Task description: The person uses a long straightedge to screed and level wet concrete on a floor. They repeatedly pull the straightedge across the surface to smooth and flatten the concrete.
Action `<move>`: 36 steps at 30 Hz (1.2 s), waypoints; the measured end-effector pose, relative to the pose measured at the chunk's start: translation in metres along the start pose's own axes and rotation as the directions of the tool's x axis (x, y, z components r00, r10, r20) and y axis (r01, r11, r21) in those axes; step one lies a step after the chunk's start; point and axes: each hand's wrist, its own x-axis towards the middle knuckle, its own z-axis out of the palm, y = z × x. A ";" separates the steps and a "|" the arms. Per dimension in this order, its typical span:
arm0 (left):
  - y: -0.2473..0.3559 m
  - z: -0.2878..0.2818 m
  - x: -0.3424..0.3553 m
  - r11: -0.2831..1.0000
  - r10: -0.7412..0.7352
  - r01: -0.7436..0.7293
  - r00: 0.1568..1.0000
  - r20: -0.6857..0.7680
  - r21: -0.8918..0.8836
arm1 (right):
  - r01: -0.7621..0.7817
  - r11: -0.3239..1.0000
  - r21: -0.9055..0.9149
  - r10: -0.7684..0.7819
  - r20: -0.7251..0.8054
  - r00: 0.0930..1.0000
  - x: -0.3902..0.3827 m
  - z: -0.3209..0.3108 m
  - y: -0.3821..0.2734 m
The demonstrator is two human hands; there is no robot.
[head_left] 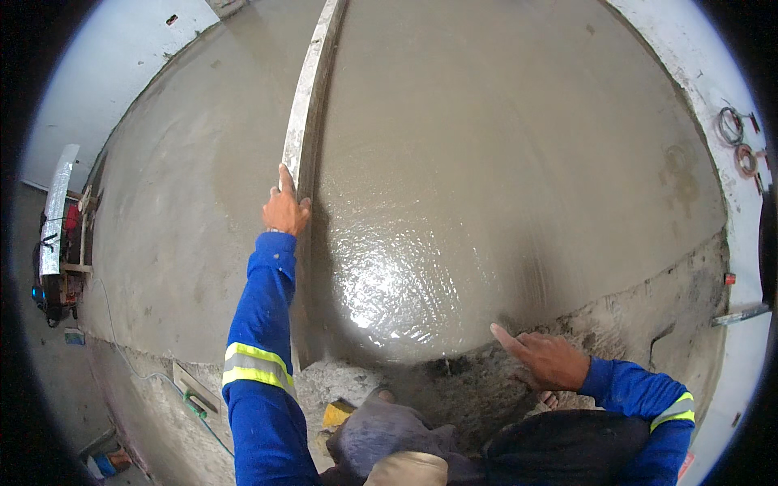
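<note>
A long, pale screed bar (305, 97) lies across the wet grey concrete (519, 130), running from near my knees to the far edge. My left hand (285, 209) grips it from above, index finger stretched along the top and thumb at its right side. Beyond my right knee, my right hand (553, 358) is held low near the concrete's near edge. Its index finger points out to the left and nothing shows in it; the other fingers are partly hidden. Shiny water stands on the surface between the two hands.
A float with a green handle (194, 403) lies left of my left forearm, beside a thin cable (121, 348). Rough, unsmoothed ground (486, 389) borders the slab near me. Coiled wires (731, 128) hang on the right wall. A silver-wrapped board (57, 211) stands far left.
</note>
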 end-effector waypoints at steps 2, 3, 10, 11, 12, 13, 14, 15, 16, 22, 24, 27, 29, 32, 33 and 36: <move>0.007 -0.009 -0.018 0.999 -0.029 0.030 0.998 0.057 -0.017 | 0.003 1.000 0.013 -0.003 -0.023 1.000 -0.001 0.000 -0.001; 0.008 -0.010 -0.028 1.000 -0.027 0.027 0.999 0.044 -0.013 | 0.010 1.000 0.003 -0.010 -0.032 0.999 -0.002 0.001 0.000; 0.018 -0.003 -0.086 0.996 -0.062 0.062 0.998 0.011 -0.068 | -0.003 0.999 0.036 0.004 -0.012 1.000 -0.010 0.001 0.003; 0.014 -0.008 -0.080 0.996 -0.077 0.077 0.997 -0.010 -0.050 | 0.014 0.999 0.043 -0.013 -0.014 1.000 -0.008 0.000 0.003; 0.013 -0.006 -0.070 0.995 -0.089 0.088 0.996 -0.019 -0.045 | 0.003 0.998 0.055 -0.002 -0.011 1.000 -0.008 0.001 0.003; 0.013 -0.005 -0.058 0.994 -0.099 0.098 0.995 -0.029 -0.041 | -0.010 0.998 0.067 0.010 -0.008 1.000 -0.009 0.001 0.003; 0.015 0.006 -0.037 0.997 -0.077 0.076 0.995 -0.061 -0.016 | -0.035 0.997 0.076 0.035 0.001 0.999 -0.012 0.001 0.004; 0.018 0.007 -0.015 0.997 -0.070 0.069 0.996 -0.050 -0.028 | -0.042 0.996 0.074 0.041 0.015 0.999 -0.013 0.001 0.006; 0.018 0.000 0.007 0.997 -0.068 0.067 0.997 -0.047 -0.026 | -0.034 0.997 0.076 0.032 0.022 0.999 -0.012 0.001 0.007; 0.028 0.000 0.093 1.000 -0.005 0.005 0.998 -0.067 -0.001 | -0.117 0.989 0.090 0.113 0.048 0.992 -0.013 -0.002 0.007; 0.028 0.005 0.093 0.999 0.024 -0.026 0.998 -0.051 -0.028 | -0.097 0.990 0.104 0.097 0.004 0.995 -0.017 0.002 0.009; 0.028 0.006 0.078 0.999 0.042 -0.043 0.999 -0.033 -0.031 | -0.050 0.994 0.099 0.055 -0.046 0.997 -0.017 0.011 0.015; 0.030 0.006 0.061 0.999 0.046 -0.046 0.999 -0.017 -0.017 | -0.047 0.997 0.059 0.049 -0.021 0.999 -0.011 0.007 0.014; 0.032 0.001 0.033 0.999 0.052 -0.052 0.999 -0.003 0.007 | 0.008 0.999 0.032 -0.005 -0.088 0.996 -0.010 0.001 0.008; 0.032 0.000 0.023 0.998 0.056 -0.056 0.998 -0.007 0.011 | 0.014 1.000 0.026 -0.012 -0.083 0.996 -0.010 0.000 0.007; 0.027 -0.003 -0.005 0.998 0.059 -0.059 0.998 0.002 0.006 | 0.008 1.000 0.001 -0.008 -0.059 0.998 -0.011 -0.003 0.002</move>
